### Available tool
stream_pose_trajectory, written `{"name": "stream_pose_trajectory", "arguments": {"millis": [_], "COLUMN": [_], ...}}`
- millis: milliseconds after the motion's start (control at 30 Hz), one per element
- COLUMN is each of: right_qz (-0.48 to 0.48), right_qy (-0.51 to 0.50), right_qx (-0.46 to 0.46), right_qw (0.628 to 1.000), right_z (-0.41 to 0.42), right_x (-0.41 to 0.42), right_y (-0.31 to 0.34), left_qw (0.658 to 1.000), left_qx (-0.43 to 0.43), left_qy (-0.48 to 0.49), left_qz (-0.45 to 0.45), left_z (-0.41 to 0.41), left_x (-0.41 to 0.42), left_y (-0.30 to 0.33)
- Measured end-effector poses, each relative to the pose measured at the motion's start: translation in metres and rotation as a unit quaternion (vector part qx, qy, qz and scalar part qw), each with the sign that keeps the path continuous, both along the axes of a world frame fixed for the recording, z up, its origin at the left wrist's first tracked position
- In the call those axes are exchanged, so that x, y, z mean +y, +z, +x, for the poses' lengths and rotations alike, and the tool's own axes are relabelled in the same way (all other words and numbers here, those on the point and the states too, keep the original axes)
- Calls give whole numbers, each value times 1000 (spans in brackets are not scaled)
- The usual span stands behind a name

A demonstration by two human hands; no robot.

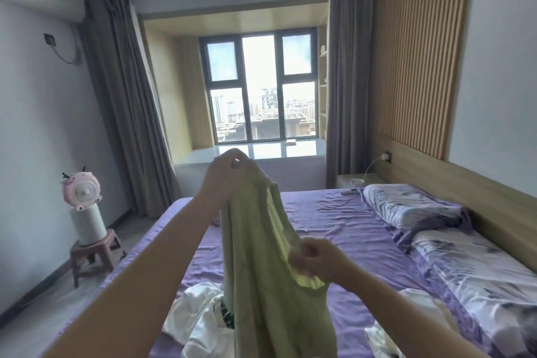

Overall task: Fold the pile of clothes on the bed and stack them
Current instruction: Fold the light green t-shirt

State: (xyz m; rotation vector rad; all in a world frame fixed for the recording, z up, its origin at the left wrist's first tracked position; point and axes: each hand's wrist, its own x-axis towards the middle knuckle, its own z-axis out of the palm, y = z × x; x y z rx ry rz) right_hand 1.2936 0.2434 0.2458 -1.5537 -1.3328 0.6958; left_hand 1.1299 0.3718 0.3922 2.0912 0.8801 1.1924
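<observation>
The person holds a green top (pixel 255 256) up in the air over the bed (pixel 348 229); the left hand (pixel 225 173) is raised high and pinches the cloth at its upper edge, fingers and thumb closed on what looks like a shoulder or strap; the right hand (pixel 312 259) sits lower and nearer, fingers curled round the rim of an opening, probably an armhole or the neckline. Held this way the garment hangs by its own weight and its shape shows, which I judge is the point: finding the seams and openings before laying it flat to fold. Its lower part drops out of view at the bottom of the picture, so I cannot tell whether the hem touches the bed.

Below it, on the purple sheet near the person, lies the rest of the pile: white clothes (pixel 200 320) crumpled to the left, with a dark patterned piece tucked among them, and more white cloth (pixel 386 337) to the right; none of it looks folded, and no finished stack is visible, so the task seems to be at an early stage.

Pillows (pixel 406 206) lie along the headboard side; a pink fan (pixel 81 190) stands on a stool (pixel 93 253) by the wall.
</observation>
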Motion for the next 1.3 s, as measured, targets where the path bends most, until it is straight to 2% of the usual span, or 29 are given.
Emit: {"name": "stream_pose_trajectory", "arguments": {"millis": [167,333,467,667,733,833,1000,1200,1233,1300], "right_qz": [-4,55,85,3,39,88,117,162,168,180], "right_qy": [-16,-74,-120,-10,-26,-78,-174,-247,-254,-270], "right_qx": [-37,52,-4,-188,-168,-118,-71,-121,-138,-177], "right_qw": [999,994,989,982,985,986,975,948,942,929], "right_z": [10,17,19,25,22,12,-4,-14,-13,-12], "right_x": [-2,-7,-4,-17,-21,-20,-13,-26,-30,-40], "right_y": [-35,-9,30,86,93,90,72,74,75,76], "left_qw": [996,982,973,972,974,986,994,971,969,977], "left_qx": [-23,43,46,-14,-27,-28,71,237,245,205], "left_qy": [84,163,215,234,226,165,81,-10,-12,11], "left_qz": [32,84,67,31,22,16,27,19,25,55], "left_z": [-29,-61,-84,-124,-130,-130,-126,-134,-135,-134], "left_x": [19,45,57,76,72,60,44,41,40,34], "left_y": [13,14,0,-27,-32,-41,-44,-40,-40,-41]}}
